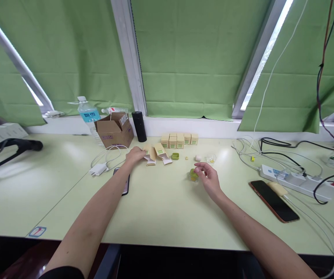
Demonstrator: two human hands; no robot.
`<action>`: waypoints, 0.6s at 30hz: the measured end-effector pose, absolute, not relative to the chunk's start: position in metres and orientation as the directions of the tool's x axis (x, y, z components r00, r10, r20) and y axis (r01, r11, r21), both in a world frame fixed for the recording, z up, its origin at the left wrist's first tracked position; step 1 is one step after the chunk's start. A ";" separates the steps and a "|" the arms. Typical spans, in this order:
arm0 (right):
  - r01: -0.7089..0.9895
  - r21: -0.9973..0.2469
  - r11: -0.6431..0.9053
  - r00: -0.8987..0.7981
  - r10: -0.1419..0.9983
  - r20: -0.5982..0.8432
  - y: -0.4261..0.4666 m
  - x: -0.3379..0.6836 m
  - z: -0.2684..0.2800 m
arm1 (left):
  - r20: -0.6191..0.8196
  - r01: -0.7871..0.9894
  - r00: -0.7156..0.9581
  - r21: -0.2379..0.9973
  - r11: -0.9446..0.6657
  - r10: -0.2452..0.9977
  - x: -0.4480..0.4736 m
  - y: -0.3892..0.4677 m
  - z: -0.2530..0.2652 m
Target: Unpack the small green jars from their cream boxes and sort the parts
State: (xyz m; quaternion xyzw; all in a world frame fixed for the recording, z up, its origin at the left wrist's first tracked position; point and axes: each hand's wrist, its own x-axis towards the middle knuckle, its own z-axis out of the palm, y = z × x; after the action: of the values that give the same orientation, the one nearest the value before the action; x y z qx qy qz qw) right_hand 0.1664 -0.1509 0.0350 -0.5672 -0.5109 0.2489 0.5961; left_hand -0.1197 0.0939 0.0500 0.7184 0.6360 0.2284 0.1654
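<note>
At my left grip (136, 154), just before twelve o'clock, the beige rectangular carton (152, 155) looks like smooth, matt card. By my right grip (209, 180), near one, the small clear jar with a green lid (194, 176) looks like shiny plastic. The pale-cream desk (161, 217) is smooth, faintly glossy; the brown cardboard box (116, 136) at eleven, dull; the black rectangular phone (274, 200) at two, glossy; the green cloth blind (190, 58) at twelve, matt, creased.

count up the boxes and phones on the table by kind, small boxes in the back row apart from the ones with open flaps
Back-row small boxes: 5 visible
Small boxes with open flaps: 2
Large brown cardboard box: 1
Phones: 2, one partly behind the left arm
Total: 10
</note>
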 end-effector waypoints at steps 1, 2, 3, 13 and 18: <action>0.282 -0.931 0.233 0.353 0.877 0.327 -0.151 0.166 0.035 | 0.134 0.858 0.060 0.499 -0.119 0.989 -0.117 0.090 0.052; 0.283 -0.930 0.234 0.351 0.877 0.327 -0.151 0.166 0.035 | 0.161 0.878 0.035 0.467 -0.107 0.986 -0.114 0.086 0.054; 0.286 -0.929 0.236 0.349 0.877 0.330 -0.151 0.166 0.035 | 0.200 0.891 0.024 0.440 -0.111 0.980 -0.109 0.080 0.056; 0.336 -0.911 0.238 0.356 0.864 0.357 -0.154 0.165 0.039 | 0.285 0.789 0.576 0.052 -0.612 0.766 -0.052 0.035 0.036; 0.332 -0.912 0.243 0.346 0.867 0.357 -0.154 0.165 0.039 | 0.254 0.786 0.583 0.067 -0.615 0.772 -0.067 0.037 0.032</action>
State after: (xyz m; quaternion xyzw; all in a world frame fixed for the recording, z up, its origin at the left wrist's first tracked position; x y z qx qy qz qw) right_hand 0.1652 -0.1540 0.0389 -0.5715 -0.5244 0.2276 0.5887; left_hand -0.0672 0.0373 0.0315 0.8892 0.4380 0.1299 -0.0262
